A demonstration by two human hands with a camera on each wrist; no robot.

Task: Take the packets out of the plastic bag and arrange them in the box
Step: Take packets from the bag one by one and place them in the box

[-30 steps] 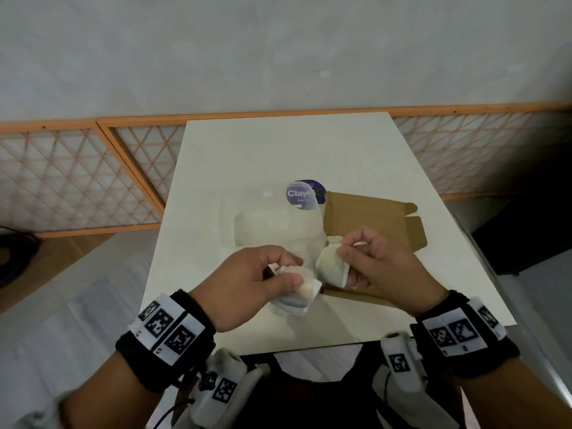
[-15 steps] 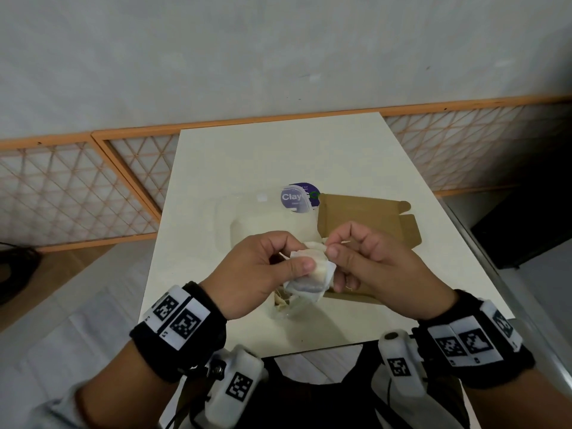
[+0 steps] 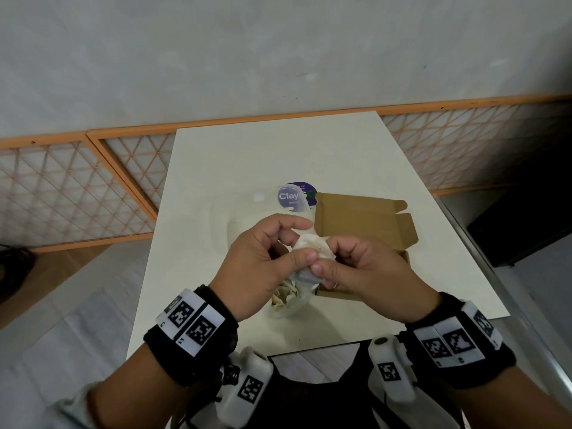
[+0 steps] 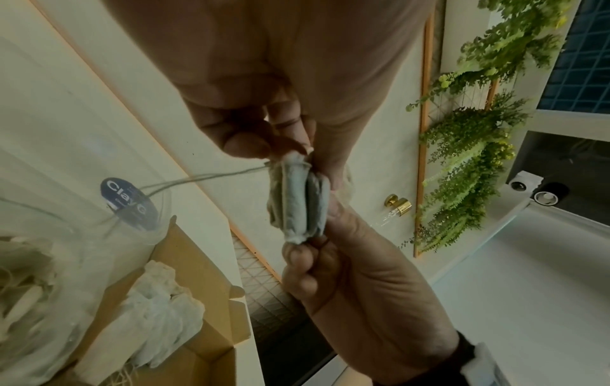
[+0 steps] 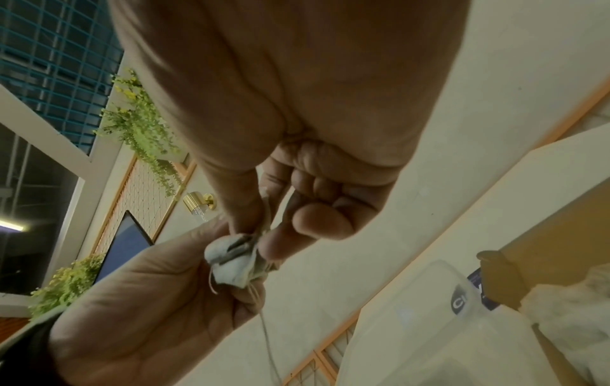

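A: Packets first. Small soft white fabric packets (image 3: 312, 247) are held up between both hands over the near middle of the cream rectangular table (image 3: 247, 156), above the near left corner of the open brown cardboard box (image 3: 362, 218). Looks like two pressed together in the left wrist view, can't be sure.

B: Grip?

A: Left hand (image 3: 260, 264) has thumb and curled fingers pinching the bundle from the left. Right hand (image 3: 365, 270) pinches it from the right, thumb and forefinger on the edge. Both are closed on it.

B: Handling?

A: I'd judge them very light, limp and crushable, like tea bags. Thin strings (image 4: 204, 177) trail from them toward the clear plastic bag (image 3: 238, 218) lying on the table left of the box. These could snag or tangle. Best taken by the flat body, not the string, with a light pinch.

B: Anything already in the box?

A: Yes, more white packets (image 4: 158, 313) sit in it, seen from the left wrist. Others are still in the bag.

B: Writing?

A: Round purple label (image 3: 295, 196) on the bag, just left of the box's far corner, reads "Clay" in white. The rest is cut off or too small.
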